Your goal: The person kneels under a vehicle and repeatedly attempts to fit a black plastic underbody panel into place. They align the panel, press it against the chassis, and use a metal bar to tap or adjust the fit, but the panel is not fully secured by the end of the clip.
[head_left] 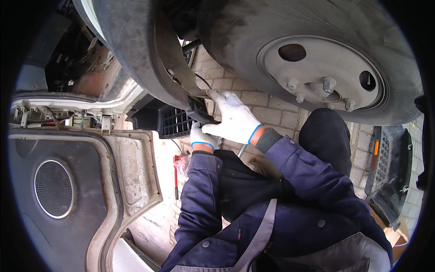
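A dark grey wheel arch trim [136, 54] curves down from the top and ends in a black tip [197, 111] between my hands. My right hand [234, 119], in a white knit glove with a blue cuff edge, wraps round this tip from the right. Its fingers reach up along the inner edge and its thumb lies below. Just under the tip is my left hand [202, 137], gloved the same way, its fingers curled up against the trim's lower end. The right hand partly covers those fingers. A thin black cable [204, 80] loops behind the trim.
A large tyre with a pale steel wheel [321, 68] fills the upper right. At left stands an open door with a round speaker [54, 188]. A black grille panel [176, 123] and a red-handled tool [176, 177] lie low beyond my left arm. A black part with an orange reflector [376, 149] rests right.
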{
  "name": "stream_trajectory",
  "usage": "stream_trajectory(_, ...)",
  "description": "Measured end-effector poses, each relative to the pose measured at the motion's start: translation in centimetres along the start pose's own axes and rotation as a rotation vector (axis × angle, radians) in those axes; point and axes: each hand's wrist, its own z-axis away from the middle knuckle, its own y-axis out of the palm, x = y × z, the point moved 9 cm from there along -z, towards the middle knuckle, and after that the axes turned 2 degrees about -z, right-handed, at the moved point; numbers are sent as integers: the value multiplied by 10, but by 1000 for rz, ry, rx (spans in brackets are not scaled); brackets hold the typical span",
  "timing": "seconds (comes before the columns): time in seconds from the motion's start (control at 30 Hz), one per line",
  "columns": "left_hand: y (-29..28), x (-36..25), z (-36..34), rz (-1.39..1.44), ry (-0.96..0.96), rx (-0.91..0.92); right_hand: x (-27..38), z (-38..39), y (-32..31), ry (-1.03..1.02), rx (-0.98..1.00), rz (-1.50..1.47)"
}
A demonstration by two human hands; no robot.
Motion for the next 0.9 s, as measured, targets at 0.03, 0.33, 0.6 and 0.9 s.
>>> stream_trajectory(0.03,-12,1,1,87,-11,-142,-1,-2,-3,-8,-44,13)
stream_trajectory(0.33,-5,-6,19,119,-36,-229,-23,-10,17,15,0,-55)
stream_trajectory(0.6,-7,-17,17,-94,-1,-144,-25,-3,14,-22,-106,-104)
stream_trajectory(0.9,-5,-16,15,-265,-8,-80,-32,1,21,-35,-94,-136)
